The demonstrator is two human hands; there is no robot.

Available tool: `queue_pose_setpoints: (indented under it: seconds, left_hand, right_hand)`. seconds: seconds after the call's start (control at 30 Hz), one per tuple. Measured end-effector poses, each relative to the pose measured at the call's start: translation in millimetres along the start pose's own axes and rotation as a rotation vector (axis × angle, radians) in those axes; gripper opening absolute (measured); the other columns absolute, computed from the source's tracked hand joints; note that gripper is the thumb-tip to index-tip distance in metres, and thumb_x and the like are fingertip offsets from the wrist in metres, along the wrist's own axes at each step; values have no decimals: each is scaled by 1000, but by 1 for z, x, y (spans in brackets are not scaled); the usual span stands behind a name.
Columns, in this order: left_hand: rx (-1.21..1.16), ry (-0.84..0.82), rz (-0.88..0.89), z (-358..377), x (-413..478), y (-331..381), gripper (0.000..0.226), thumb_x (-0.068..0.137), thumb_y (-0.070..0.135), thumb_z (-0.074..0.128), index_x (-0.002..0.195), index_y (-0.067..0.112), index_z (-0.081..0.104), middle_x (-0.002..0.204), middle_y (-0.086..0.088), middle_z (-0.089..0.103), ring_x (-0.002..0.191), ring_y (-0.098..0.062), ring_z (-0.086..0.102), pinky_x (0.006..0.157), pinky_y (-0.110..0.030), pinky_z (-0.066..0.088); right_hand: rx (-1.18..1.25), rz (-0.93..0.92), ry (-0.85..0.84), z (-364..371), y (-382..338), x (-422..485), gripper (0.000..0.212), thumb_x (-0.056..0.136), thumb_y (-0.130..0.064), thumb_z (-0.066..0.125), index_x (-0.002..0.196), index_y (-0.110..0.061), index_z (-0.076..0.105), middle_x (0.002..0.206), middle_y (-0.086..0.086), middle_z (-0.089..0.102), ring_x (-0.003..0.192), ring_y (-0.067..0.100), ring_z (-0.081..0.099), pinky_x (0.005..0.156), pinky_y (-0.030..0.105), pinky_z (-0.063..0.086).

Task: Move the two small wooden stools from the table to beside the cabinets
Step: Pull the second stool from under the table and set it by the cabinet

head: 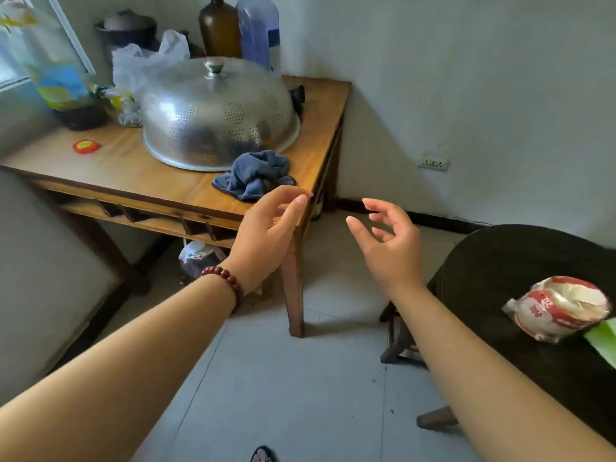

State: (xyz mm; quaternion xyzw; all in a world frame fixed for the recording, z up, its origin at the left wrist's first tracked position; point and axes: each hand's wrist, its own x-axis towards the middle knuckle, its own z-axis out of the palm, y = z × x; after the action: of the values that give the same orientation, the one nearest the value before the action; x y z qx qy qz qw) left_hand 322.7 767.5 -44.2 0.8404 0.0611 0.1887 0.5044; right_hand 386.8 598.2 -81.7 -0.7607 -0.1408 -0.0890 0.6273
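though half hidden, dark wooden stool [398,341]

A silver dome cover [218,118] with patches of punched dots sits mid-table on the honey-brown wooden table [126,171]. A slate-blue cloth [255,175] lies near the table's front right corner; a red-and-yellow disc [86,146] near its left edge. Dark red beads [226,281] ring the left wrist.

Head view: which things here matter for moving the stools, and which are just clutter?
Job:
left hand, open, empty
right hand, open, empty
table
No stool clearly visible.

Clutter:
metal cover
blue cloth
brown bottle
red-and-white bag
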Motion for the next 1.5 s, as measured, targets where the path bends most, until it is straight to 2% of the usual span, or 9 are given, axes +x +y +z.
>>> queue_pose_setpoints:
  seconds: [0.13, 0.27, 0.4, 0.63, 0.93, 1.1, 1.23, 1.4, 1.5]
  left_hand:
    - [-3, -97, 92, 3, 43, -9, 25, 91, 46, 41, 106, 36, 59, 103, 14, 63, 96, 5, 57, 77, -14, 42]
    - [10, -116, 148, 20, 72, -21, 29, 91, 46, 40, 107, 31, 60, 106, 9, 59, 96, 9, 52, 72, -6, 39]
    - [-52, -172, 160, 46, 94, -32, 27, 92, 40, 42, 106, 27, 61, 105, 4, 60, 94, 6, 53, 72, 0, 37]
    - [-107, -301, 155, 105, 134, -40, 26, 93, 38, 41, 107, 28, 60, 108, 6, 60, 98, 4, 53, 77, -4, 40]
    - [-145, -481, 149, 189, 184, -50, 26, 90, 46, 40, 106, 35, 58, 109, 11, 61, 101, -4, 57, 85, -20, 45]
    - [-150, -590, 147, 226, 205, -58, 27, 90, 48, 40, 108, 40, 57, 109, 14, 62, 102, -2, 57, 86, -20, 45]
    - [-167, -675, 170, 257, 225, -62, 29, 89, 49, 39, 108, 37, 58, 107, 17, 62, 101, -2, 58, 87, -21, 47]
    - [-173, -839, 198, 296, 246, -69, 28, 92, 39, 41, 110, 28, 58, 107, 7, 62, 101, -8, 58, 91, -29, 46]
    - [-190, -937, 218, 317, 256, -72, 23, 95, 34, 40, 109, 30, 57, 103, 11, 62, 99, -1, 56, 88, -16, 43]
  right_hand:
    - [-24, -6, 121, 12, -2, 21, 27, 79, -29, 72, 103, -35, 61, 108, -14, 59, 102, 2, 54, 85, 25, 48]
    - [-51, -5, 209, 12, 6, 34, 26, 80, -27, 72, 102, -34, 61, 106, -17, 57, 100, 1, 54, 85, 22, 47]
    - [-92, 64, 296, -1, 25, 46, 26, 80, -26, 72, 103, -32, 62, 109, -8, 62, 100, 2, 55, 87, 25, 48]
    - [-168, 130, 392, -34, 60, 70, 28, 81, -25, 70, 108, -25, 63, 109, -9, 61, 101, 3, 55, 88, 30, 50]
    - [-190, 239, 500, -75, 112, 101, 29, 82, -24, 70, 109, -25, 61, 112, -6, 61, 104, 5, 55, 92, 33, 50]
    - [-202, 302, 557, -92, 136, 106, 31, 82, -25, 70, 112, -23, 62, 113, -6, 61, 106, 6, 55, 92, 33, 51]
    - [-218, 347, 652, -100, 156, 110, 31, 81, -26, 70, 111, -21, 63, 114, -4, 62, 107, 6, 56, 91, 34, 51]
    - [-242, 425, 784, -105, 177, 116, 30, 80, -28, 71, 109, -26, 64, 113, -9, 62, 105, 2, 56, 90, 26, 50]
    - [-297, 455, 878, -102, 189, 119, 29, 80, -27, 72, 107, -28, 63, 110, -11, 62, 103, 2, 56, 86, 22, 49]
